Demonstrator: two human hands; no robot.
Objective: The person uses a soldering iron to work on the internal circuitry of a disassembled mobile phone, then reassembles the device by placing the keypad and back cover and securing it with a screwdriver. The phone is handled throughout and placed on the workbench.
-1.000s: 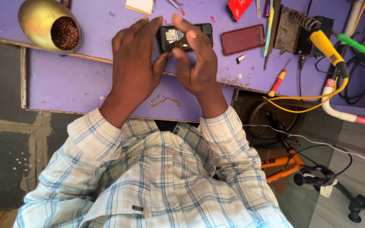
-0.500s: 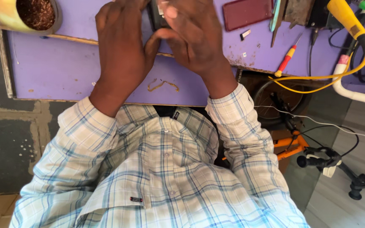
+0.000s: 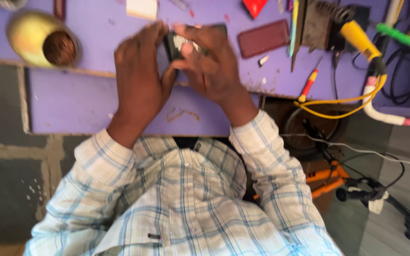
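Both of my hands hold a small dark phone-like device [image 3: 179,43] over the purple workbench [image 3: 96,28]. My left hand [image 3: 141,78] wraps its left side, fingers up along the edge. From the right, my right hand [image 3: 209,61] covers the device, with the thumb pressing on its light inner part. The frame is blurred, so the finer detail of the device is unclear. My checked shirt sleeves fill the lower part of the view.
A yellow-green pot [image 3: 41,40] with brown contents stands at the left. A dark red phone case [image 3: 264,38], a red-handled screwdriver [image 3: 309,85], a yellow-handled tool [image 3: 359,38] with yellow cable, a white card [image 3: 142,8] and cables lie on the bench. An orange stand [image 3: 328,182] is on the floor.
The view dipped down and came back up. My hands stay together on the device, the fingers shifting slightly on it.
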